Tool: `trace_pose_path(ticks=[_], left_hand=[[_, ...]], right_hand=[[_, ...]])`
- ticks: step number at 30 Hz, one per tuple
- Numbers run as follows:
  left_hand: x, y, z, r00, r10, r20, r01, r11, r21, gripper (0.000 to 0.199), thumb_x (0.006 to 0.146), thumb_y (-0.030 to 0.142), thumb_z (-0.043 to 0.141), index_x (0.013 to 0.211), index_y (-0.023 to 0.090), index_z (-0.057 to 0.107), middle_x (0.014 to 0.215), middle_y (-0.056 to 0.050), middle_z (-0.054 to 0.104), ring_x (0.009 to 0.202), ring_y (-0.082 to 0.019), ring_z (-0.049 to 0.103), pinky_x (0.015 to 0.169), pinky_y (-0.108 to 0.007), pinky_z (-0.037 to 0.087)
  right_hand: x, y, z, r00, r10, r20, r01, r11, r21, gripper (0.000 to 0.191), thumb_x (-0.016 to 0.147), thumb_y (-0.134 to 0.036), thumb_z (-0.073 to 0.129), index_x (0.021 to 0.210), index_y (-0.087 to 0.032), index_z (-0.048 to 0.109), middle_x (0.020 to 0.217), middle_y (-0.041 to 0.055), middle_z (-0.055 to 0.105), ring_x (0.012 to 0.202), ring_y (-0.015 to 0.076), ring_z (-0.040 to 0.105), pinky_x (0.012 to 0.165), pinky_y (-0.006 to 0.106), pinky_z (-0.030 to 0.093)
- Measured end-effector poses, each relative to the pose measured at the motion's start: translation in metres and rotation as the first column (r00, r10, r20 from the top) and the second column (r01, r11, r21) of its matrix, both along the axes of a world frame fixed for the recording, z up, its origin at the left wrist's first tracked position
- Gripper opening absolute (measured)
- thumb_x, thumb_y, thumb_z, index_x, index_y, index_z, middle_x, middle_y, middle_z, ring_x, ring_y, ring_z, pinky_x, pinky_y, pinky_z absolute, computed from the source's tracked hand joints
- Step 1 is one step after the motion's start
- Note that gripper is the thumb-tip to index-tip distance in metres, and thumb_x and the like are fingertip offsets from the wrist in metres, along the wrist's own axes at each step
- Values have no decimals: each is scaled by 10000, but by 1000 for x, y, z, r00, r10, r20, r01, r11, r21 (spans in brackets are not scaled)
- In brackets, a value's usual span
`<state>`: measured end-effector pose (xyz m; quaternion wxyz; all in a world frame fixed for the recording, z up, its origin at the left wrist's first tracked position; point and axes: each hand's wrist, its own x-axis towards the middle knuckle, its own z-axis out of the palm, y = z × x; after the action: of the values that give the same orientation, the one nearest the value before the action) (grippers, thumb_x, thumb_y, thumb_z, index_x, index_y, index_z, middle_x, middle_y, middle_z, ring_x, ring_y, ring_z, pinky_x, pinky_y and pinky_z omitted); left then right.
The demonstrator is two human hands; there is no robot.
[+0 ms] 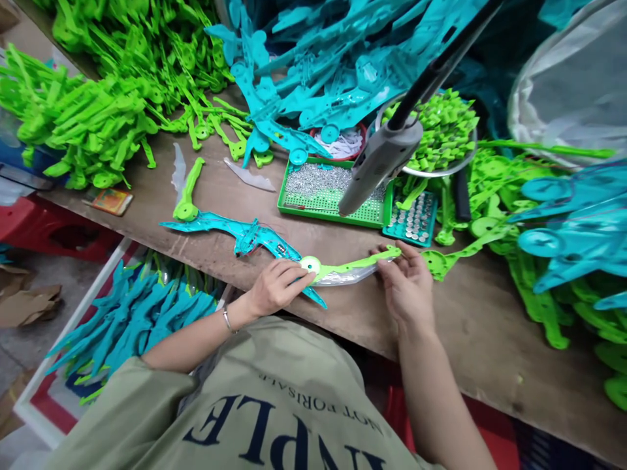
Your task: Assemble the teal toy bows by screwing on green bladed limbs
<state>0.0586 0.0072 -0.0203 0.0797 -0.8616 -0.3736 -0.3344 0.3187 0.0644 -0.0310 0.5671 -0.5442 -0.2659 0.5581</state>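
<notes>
A blue plastic bow-shaped shell point(223, 223) lies on the bench with thin red wires and a small black part along it. The fingers of my left hand point(279, 285) close on the round hub of a green plastic arm point(350, 264), over the shell's right end. A clear plastic strip point(343, 277) runs along that arm's near side. My right hand point(407, 287) pinches the arm's far tip, with the strip's end between the fingers too. At the shell's left end, another green arm point(190, 196) stands out beside a clear strip point(178, 173).
Behind the shell sits a green tray point(333, 215) of small metal parts, beside a teal tray point(411, 219) of round pieces. A grey electric screwdriver point(379, 163) hangs above. Green arms point(93, 124) and blue shells point(337, 72) are heaped behind; more parts lie right.
</notes>
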Motion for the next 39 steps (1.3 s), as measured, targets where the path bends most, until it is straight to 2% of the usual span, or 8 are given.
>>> trace_pose_path(ticks=[10, 14, 17, 25, 27, 32, 35, 39], left_hand=[[10, -11, -5, 997, 77, 9, -76, 994, -78, 309, 946, 66, 609, 1248, 118, 643, 1037, -109, 760, 1049, -235, 709, 871, -381, 623], [11, -16, -8, 995, 100, 26, -95, 983, -158, 357, 995, 98, 561, 1341, 176, 605, 1099, -93, 756, 1140, -221, 690, 952, -398, 611], [11, -20, -10, 994, 99, 41, -90, 981, -170, 359, 996, 86, 556, 1346, 154, 602, 1141, -103, 758, 1188, -225, 675, 1001, -414, 597], [11, -23, -14, 988, 125, 93, -107, 978, -179, 304, 992, 89, 567, 1279, 154, 642, 1142, -106, 757, 1083, -206, 698, 983, -417, 592], [11, -23, -14, 988, 116, 103, -95, 977, -191, 313, 990, 81, 559, 1286, 148, 636, 1143, -113, 752, 1067, -203, 697, 985, -422, 583], [12, -22, -11, 990, 130, 58, -115, 970, -216, 295, 1003, 99, 540, 1279, 135, 636, 1160, -114, 748, 1026, -210, 689, 955, -410, 570], [12, -20, -8, 992, 124, 19, -116, 966, -229, 311, 1010, 89, 502, 1292, 122, 630, 1182, -121, 743, 1012, -224, 686, 897, -398, 563], [13, -17, -5, 991, 133, 16, -126, 966, -224, 304, 1031, 89, 442, 1253, 115, 648, 1182, -115, 749, 998, -220, 688, 879, -391, 554]], right_hand=[[12, 4, -6, 904, 33, 427, -70, 995, 71, 486, 721, -398, 840, 1154, -227, 702, 1192, 75, 718, 1106, 212, 682, 1073, 468, 524], [10, 1, 3, 731, 19, 682, -165, 975, 149, 359, 810, -390, 760, 1120, -211, 729, 1300, 119, 701, 1243, 274, 649, 1131, 548, 467], [-1, -2, 18, 604, -14, 797, -271, 937, 222, 272, 866, -362, 711, 1092, -212, 739, 1253, 123, 732, 1207, 285, 680, 1109, 562, 486], [-26, -8, 31, 472, 123, 873, -600, 770, 216, 199, 898, -233, 664, 1087, -236, 726, 1132, 91, 782, 1109, 275, 728, 1023, 543, 555], [-25, -4, 31, 514, 164, 842, -562, 806, 186, 244, 905, -237, 660, 1144, -242, 707, 1158, 90, 772, 1106, 263, 726, 1015, 532, 560], [-33, 29, 43, 826, 37, 562, -286, 887, 362, 514, 816, -276, 797, 1282, -290, 581, 1231, 59, 710, 1112, 212, 710, 1000, 445, 577], [-52, 56, 58, 871, 39, 491, -273, 867, 417, 638, 712, -248, 876, 1252, -320, 544, 1159, 7, 707, 1007, 185, 720, 920, 395, 599], [-74, 79, 79, 865, 87, 494, -309, 868, 388, 563, 680, -245, 865, 1164, -287, 580, 973, -12, 743, 895, 202, 726, 795, 387, 609]])
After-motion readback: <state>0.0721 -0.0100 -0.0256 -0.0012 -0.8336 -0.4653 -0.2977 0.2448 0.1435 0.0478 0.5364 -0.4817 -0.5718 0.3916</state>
